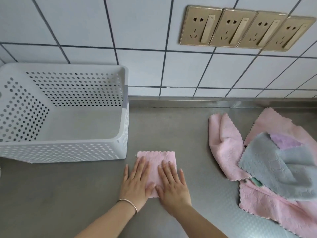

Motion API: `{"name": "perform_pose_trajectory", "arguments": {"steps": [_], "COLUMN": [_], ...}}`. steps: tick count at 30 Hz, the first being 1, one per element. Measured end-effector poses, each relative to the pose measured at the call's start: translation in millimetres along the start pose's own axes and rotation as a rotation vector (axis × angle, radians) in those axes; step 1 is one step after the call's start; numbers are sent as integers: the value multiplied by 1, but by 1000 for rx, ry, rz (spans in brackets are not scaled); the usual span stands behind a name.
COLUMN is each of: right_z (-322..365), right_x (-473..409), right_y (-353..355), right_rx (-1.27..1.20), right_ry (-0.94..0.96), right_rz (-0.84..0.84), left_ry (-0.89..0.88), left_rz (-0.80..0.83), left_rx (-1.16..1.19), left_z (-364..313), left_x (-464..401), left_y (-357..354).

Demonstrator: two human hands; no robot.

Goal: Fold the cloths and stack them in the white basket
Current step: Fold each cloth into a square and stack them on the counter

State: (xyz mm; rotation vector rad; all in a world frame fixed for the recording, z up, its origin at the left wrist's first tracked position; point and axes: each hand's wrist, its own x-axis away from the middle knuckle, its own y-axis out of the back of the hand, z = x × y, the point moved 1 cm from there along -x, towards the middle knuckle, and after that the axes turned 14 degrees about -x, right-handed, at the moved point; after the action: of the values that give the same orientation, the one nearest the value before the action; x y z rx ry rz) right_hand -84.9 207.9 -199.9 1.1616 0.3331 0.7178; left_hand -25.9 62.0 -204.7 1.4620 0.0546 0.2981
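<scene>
A small folded pink cloth (157, 160) lies flat on the steel counter, just right of the white basket's near corner. My left hand (136, 182) and my right hand (172, 183) both press flat on it, fingers spread and pointing away from me. The white perforated basket (63, 152) stands at the left and holds nothing that I can see. A heap of unfolded cloths lies at the right: a crumpled pink cloth (223, 145), a grey cloth (274, 169) on top, a purple cloth (284, 141) peeking out, and more pink cloth (267, 206) beneath.
The steel counter (68, 194) meets a white tiled wall (137, 31) at the back. A row of gold wall sockets (245, 28) sits high on the wall at the right. A thin bracelet (128, 203) circles my left wrist.
</scene>
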Motion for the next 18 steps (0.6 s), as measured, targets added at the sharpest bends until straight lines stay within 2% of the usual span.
{"name": "perform_pose_trajectory", "arguments": {"steps": [4,10,13,18], "right_z": [-13,-14,-15,-18], "right_x": [-60,-137,-158,-165], "right_y": [17,41,41,51], "right_rx": [19,92,118,44], "right_ry": [-70,-84,-70,9], "right_rz": [55,223,229,259], "left_ry": [29,94,139,172], "left_rz": [-24,-33,99,90], "left_rx": [-32,-56,19,19], "left_z": [6,6,12,16], "left_x": [-57,-111,-122,-127], "left_y": [16,42,46,42]}}
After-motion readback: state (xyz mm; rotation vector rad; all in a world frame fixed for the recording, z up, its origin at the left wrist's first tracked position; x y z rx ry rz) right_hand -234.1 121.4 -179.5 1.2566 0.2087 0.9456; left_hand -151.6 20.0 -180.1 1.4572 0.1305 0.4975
